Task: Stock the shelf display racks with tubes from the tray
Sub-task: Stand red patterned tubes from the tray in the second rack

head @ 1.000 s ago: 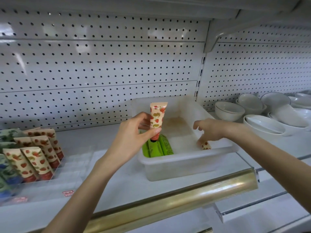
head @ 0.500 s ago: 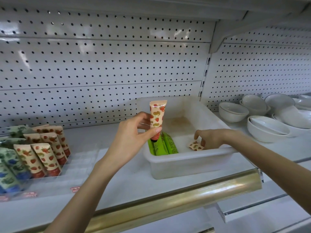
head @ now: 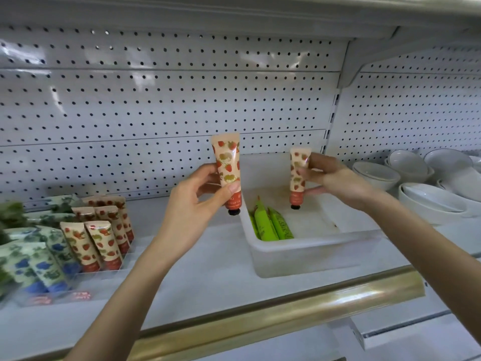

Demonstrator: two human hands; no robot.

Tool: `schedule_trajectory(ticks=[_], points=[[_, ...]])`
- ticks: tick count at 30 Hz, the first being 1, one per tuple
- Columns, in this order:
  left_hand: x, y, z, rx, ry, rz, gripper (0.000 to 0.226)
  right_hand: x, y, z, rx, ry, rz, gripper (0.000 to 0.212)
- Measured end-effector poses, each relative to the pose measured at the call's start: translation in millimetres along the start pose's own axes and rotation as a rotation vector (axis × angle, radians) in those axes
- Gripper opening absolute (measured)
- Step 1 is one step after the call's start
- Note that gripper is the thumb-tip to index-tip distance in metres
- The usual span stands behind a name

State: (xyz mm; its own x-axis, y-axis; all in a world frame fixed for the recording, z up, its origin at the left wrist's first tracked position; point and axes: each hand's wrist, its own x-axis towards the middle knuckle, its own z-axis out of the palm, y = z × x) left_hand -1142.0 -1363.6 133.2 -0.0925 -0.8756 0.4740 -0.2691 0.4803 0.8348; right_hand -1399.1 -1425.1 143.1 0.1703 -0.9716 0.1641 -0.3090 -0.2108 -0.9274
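Two strawberry-print tubes are up in the air here, both upright with the cap down: the left hand (head: 200, 194) pinches the strawberry tube (head: 227, 168) just over the tray's left edge. The right hand (head: 335, 178) grips the second strawberry tube (head: 298, 175) above the tray's middle, and the hands are apart. Down in the white tray (head: 312, 254) a few green tubes (head: 270, 225) lie along its left wall, the clear display rack (head: 88, 280) well left of the tray holds rows of tubes, and white bowls (head: 429, 188) sit to the tray's right.
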Motion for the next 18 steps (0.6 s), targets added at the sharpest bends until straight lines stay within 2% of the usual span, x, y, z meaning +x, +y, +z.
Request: schedule_trajectory(ticks=[3, 7, 10, 14, 18], points=[[-4.8, 3.9, -18.3, 0.005, 0.007, -0.008, 0.025, 0.3, -22.8, 18.2, 0.116, 0.004, -0.049, 0.009], [-14.4, 3.1, -49.3, 0.049, 0.031, -0.03, 0.027, -1.6, -48.2, 55.7, 0.121, -0.03, -0.101, 0.015], [-21.6, -0.6, -73.8, 0.103, 0.057, -0.047, 0.028, -5.6, -61.3, 90.0, 0.209, -0.076, -0.117, 0.006], [-32.2, -4.9, -102.6, 0.122, 0.09, -0.078, 0.03, -7.4, -70.1, 130.5, 0.235, -0.131, -0.126, 0.011], [-41.1, -6.8, -128.0, 0.107, 0.139, -0.105, 0.039, -10.0, -74.9, 160.3, 0.196, -0.179, -0.138, 0.007]])
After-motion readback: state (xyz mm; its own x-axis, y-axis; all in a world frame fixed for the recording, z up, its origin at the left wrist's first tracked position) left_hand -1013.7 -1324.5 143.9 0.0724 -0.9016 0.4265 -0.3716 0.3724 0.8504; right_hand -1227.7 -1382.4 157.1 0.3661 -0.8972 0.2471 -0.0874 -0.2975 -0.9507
